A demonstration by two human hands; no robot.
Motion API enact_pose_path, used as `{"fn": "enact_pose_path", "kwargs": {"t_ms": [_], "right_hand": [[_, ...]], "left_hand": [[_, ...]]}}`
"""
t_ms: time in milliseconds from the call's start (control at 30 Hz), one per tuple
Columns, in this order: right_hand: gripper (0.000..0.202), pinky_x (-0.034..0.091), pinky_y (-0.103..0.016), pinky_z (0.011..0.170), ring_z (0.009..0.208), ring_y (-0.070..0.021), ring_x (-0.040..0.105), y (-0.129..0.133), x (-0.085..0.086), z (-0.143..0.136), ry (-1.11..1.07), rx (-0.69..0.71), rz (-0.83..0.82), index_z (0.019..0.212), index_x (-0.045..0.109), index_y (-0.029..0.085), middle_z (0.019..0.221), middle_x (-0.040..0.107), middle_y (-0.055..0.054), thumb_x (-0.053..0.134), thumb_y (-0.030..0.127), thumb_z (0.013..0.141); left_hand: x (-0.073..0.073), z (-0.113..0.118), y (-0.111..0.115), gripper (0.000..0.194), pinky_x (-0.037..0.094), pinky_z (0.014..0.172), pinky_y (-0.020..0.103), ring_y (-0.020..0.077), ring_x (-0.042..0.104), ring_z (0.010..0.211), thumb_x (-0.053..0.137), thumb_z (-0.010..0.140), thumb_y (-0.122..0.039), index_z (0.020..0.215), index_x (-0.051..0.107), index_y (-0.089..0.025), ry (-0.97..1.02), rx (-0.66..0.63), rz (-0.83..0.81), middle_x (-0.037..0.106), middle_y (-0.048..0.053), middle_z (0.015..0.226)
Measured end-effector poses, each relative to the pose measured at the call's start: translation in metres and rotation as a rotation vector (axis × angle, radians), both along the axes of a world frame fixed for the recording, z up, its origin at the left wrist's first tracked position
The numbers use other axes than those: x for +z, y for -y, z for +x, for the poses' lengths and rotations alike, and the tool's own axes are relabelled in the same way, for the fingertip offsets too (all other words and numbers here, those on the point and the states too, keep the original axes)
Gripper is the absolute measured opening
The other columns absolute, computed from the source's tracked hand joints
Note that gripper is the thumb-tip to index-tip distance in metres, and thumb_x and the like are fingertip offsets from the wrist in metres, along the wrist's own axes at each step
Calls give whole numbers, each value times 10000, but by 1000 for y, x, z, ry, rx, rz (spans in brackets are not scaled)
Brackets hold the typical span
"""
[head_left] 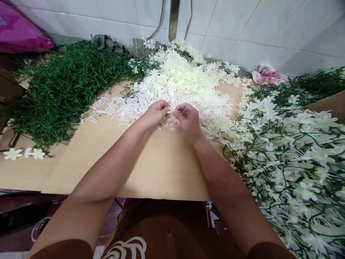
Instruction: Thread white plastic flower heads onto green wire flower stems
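Observation:
My left hand (157, 112) and my right hand (189, 118) meet over the middle of the table, both with fingertips pinched. Between them is a small pale artificial flower (171, 110), mostly covered by the fingers. Just beyond lies a heap of loose cream-white fabric blossoms (185, 77). White stamen pieces (121, 109) are spread along the near side of that heap, some under my hands.
Green plastic stems (67, 86) are piled at the left. On the right, assembled flower sprays (302, 169) spill past the table (167, 162). A few flowers (25, 153) lie at the left, a pink bag (24, 28) behind. A tiled wall (242, 25) bounds the back.

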State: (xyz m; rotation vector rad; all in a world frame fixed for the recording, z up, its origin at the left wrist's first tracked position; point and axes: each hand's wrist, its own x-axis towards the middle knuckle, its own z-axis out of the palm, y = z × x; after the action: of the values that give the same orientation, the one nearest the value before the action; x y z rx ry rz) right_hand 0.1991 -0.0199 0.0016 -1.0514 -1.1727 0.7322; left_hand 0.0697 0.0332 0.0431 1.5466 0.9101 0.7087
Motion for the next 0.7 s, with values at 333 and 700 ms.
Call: {"fn": "enact_pose_path", "kwargs": {"t_ms": [333, 700], "right_hand": [[313, 473, -200, 569, 600, -60, 553, 8, 13, 1, -302, 65, -212, 776, 600, 206, 657, 595, 52, 802, 393, 628], [284, 513, -209, 630, 612, -60, 613, 7, 9, 6, -391, 198, -263, 787, 641, 200, 660, 659, 53, 817, 329, 605]], "left_hand": [[-9, -4, 5, 58, 396, 705, 306, 166, 522, 753, 491, 822, -174, 768, 491, -195, -286, 171, 799, 574, 31, 779], [-5, -6, 10, 64, 388, 776, 330, 202, 537, 843, 471, 848, -201, 814, 525, -199, -381, 156, 828, 601, 61, 853]]}}
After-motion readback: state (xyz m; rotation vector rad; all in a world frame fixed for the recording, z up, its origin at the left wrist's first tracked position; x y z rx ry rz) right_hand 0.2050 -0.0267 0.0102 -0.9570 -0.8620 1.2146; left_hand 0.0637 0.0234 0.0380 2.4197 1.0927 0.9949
